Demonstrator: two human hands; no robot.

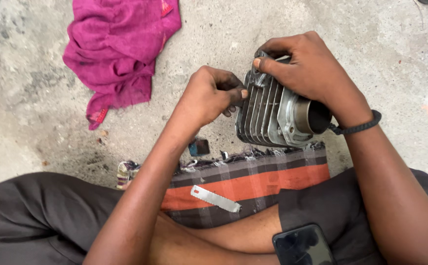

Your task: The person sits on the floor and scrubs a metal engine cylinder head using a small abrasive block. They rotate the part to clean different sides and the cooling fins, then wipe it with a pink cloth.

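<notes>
A dark phone (303,245) is lying on the lap, nearest the camera, below and slightly right of the striped cloth (253,184). The cloth, banded red and dark with frayed edges, is spread over the crossed legs; a short toothed metal blade (216,198) is resting on its red band.

Just above the cloth's far edge, a finned metal engine cylinder (277,115) is being held on its side, its open bore turned toward the right wrist. The right hand (307,68) is being wrapped over the top of the cylinder, fingers curled closed around it, the thumb pressed flat on the upper fins. A dark braided band (358,126) is being worn at that wrist.

The left hand (209,95) is being kept at the cylinder's left face, fingers bunched in a tight pinch against the fins; whether anything is being gripped in the pinch cannot be told.

A small dark object (199,146) is lying on the concrete floor (37,98) left of the cloth's far edge. Farthest off, well up and left of the cloth, a crumpled magenta rag (120,49) is lying on the floor.
</notes>
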